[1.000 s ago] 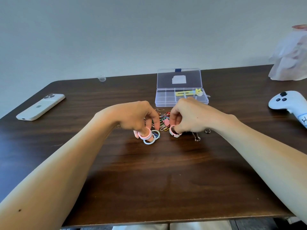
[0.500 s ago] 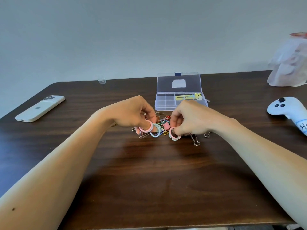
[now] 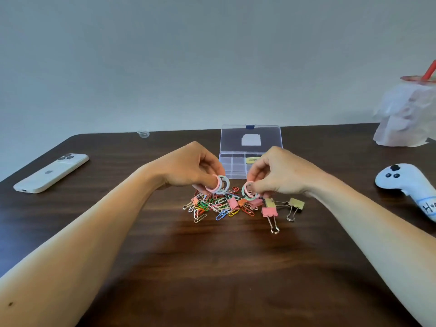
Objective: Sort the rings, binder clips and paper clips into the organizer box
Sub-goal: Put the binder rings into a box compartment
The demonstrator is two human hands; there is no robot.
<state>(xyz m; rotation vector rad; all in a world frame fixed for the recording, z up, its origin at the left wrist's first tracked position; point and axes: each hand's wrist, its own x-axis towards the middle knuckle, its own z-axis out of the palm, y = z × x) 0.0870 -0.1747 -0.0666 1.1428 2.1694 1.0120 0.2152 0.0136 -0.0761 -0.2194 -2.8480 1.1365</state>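
Right now you are holding rings in both hands, just on your side of the organizer box (image 3: 238, 172); your left hand (image 3: 188, 168) is pinching a pink ring and a pale blue-green ring (image 3: 218, 187) together between thumb and fingertips, fingers narrow and curled around them; your right hand (image 3: 278, 172) is gripping another pink and mint pair of rings (image 3: 248, 192) the same way, lifted clear of the pile. Judging by the box, you are only beginning; its lid is standing open at the far side, its compartments are looking almost bare, and only a yellow item (image 3: 252, 159) is lying in one of the right-hand compartments, though I cannot tell what it is. Nearly everything else is waiting in front of the box; the coloured paper clips (image 3: 212, 207) are lying in a tangled heap just on the near side of it, with a few small pink and orange binder clips mixed in; the larger binder clips (image 3: 280, 208), pink and gold, are sitting at the right end of that heap, nearer you than the box. Off to the left of the box a white phone (image 3: 50, 173) is lying well apart; off to its right a white controller (image 3: 405, 182) is resting, also well apart; neither is part of the sorting. So the rings in your fingers seem to be the first batch going in, and the clips are all left to do.
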